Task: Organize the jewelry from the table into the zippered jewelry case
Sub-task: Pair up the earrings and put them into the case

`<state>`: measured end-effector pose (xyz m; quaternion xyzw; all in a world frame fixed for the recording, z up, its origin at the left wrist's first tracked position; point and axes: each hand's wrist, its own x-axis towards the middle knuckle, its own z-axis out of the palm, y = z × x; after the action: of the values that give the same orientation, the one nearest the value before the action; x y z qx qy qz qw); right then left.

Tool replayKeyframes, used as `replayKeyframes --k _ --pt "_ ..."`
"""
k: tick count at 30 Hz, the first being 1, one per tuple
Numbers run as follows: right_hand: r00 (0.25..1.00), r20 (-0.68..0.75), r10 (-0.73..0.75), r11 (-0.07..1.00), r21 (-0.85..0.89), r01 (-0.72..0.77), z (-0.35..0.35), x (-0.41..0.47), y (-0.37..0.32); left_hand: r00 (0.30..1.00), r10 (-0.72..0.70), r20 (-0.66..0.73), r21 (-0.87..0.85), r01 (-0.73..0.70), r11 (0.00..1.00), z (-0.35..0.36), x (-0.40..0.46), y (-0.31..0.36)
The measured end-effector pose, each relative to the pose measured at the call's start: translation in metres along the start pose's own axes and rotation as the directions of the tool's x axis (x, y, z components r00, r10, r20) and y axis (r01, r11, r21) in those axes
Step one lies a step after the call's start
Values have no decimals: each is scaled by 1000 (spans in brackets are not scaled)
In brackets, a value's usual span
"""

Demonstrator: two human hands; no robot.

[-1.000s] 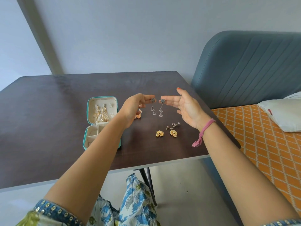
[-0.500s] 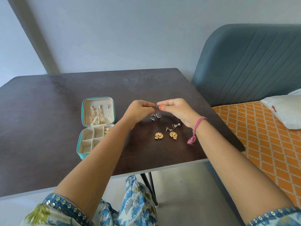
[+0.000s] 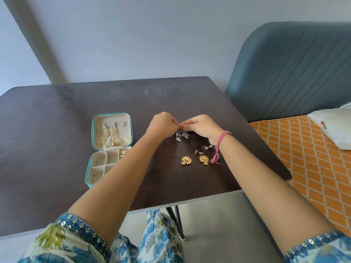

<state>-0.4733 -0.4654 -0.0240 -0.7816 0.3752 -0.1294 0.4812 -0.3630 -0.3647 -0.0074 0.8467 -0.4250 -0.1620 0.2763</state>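
**A:** Two hands on one pair — left hand (image 3: 163,124) and right hand (image 3: 201,126) each pinch a silver drop earring (image 3: 182,135) with curled fingers, low over the desk (image 3: 57,114).

**B:** So it's mid-pickup. I'd guess the next step is carrying them left to the open jewelry case (image 3: 106,149) — a free compartment.

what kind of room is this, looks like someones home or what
Most likely a bedroom in a home. A padded blue headboard stands beside the dark table, with an orange patterned bedsheet and a white pillow on the bed. The open jewelry case fits a private, domestic setting.
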Motion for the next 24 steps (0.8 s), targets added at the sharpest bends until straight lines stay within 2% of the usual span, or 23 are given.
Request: replayKeyframes --k 4,8,17,20,24 --pt "997 25 66 997 -48 -65 -6 4 -7 999 -21 46 37 20 999 -2 -1 4" --pt "994 23 109 989 -104 -106 -10 1 -12 999 -12 32 48 11 999 -4 -4 6" --pt "997 -44 56 998 -34 -58 -31 -23 -3 995 87 -44 4 -87 996 -9 -23 9" --pt "994 -89 69 997 -9 -70 -45 -46 6 992 126 -5 0 -126 992 -2 -37 12" --pt "977 -103 187 982 -17 -190 -52 -73 25 990 122 68 40 -125 991 13 -50 17"
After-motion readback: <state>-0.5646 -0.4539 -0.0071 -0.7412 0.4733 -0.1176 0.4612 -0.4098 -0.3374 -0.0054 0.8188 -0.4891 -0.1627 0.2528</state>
